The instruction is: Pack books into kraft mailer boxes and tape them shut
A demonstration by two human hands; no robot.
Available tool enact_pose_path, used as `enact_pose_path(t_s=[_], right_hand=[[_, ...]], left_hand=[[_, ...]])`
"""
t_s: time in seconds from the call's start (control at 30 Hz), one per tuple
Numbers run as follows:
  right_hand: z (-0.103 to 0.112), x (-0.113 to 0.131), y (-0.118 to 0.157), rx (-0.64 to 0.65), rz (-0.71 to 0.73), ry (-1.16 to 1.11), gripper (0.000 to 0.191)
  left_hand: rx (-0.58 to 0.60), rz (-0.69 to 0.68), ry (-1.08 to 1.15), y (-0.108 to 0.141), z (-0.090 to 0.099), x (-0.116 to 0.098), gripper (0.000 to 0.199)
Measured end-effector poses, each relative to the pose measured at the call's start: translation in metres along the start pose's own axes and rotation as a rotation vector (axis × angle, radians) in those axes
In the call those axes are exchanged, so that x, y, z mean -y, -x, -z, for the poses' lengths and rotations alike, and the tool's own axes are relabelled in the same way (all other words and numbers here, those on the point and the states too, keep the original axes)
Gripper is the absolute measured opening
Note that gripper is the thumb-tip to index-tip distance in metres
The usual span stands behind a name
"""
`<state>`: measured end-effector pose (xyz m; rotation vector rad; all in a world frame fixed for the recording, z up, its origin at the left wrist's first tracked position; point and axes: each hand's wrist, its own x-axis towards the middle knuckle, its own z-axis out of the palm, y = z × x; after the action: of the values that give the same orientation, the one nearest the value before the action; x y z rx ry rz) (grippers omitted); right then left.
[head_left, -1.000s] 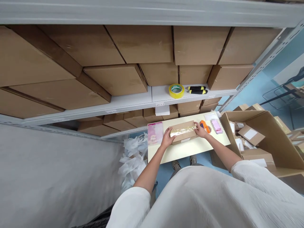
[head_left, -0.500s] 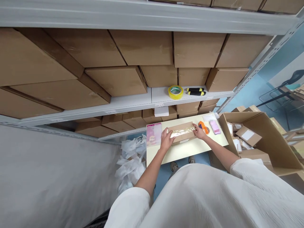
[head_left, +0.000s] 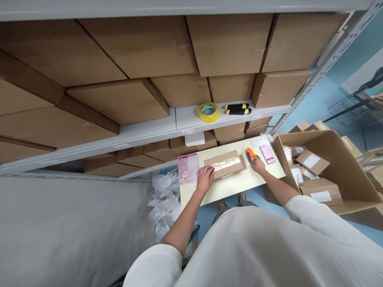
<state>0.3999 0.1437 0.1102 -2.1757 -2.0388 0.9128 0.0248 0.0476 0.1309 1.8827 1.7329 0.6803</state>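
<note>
Well, my right hand gripped the orange tape dispenser just right of the taped cardboard box; my open left hand touched the box's left end. The shelf tag was unreadably small.

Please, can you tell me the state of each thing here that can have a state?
Cardboard box: closed, clear tape across its top.
Left hand: open, fingers at the cardboard box's end.
Right hand: closed on the orange tape dispenser.
Large carton: open, smaller boxes inside.
Yellow tape roll: on the shelf.
</note>
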Motion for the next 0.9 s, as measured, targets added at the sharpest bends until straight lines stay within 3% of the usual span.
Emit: enact_pose_path(t_s=[0.17, 0.27, 0.37, 0.5, 0.63, 0.7, 0.77, 0.9], right_hand=[[-0.016, -0.007, -0.009, -0.042, -0.066, -0.003, 0.033], [-0.013, -0.007, -0.007, -0.050, -0.103, -0.016, 0.040], [0.005, -0.007, -0.003, -0.086, -0.073, -0.084, 0.047], [0.052, 0.002, 0.000, -0.103, 0.042, -0.189, 0.043], [0.098, 0.034, 0.003, 0.017, 0.193, -0.338, 0.035], [0.111, 0.058, 0.006, 0.087, 0.291, -0.366, 0.047], [0.115, 0.085, 0.009, 0.127, 0.375, -0.327, 0.057], [0.106, 0.130, 0.013, 0.270, 0.473, -0.228, 0.050]], left_hand=[[0.010, 0.047, -0.035, 0.000, 0.000, -0.003, 0.032], [0.007, 0.059, -0.028, 0.001, 0.000, -0.002, 0.032], [-0.011, 0.058, -0.007, 0.001, -0.003, 0.001, 0.032], [-0.027, 0.054, 0.025, -0.001, -0.006, 0.004, 0.031], [-0.042, 0.038, 0.052, -0.004, -0.008, 0.005, 0.032], [-0.052, 0.031, 0.061, -0.004, -0.009, 0.005, 0.032], [-0.064, 0.028, 0.068, -0.005, -0.010, 0.005, 0.032], [-0.087, 0.034, 0.088, -0.006, -0.014, 0.004, 0.032]])
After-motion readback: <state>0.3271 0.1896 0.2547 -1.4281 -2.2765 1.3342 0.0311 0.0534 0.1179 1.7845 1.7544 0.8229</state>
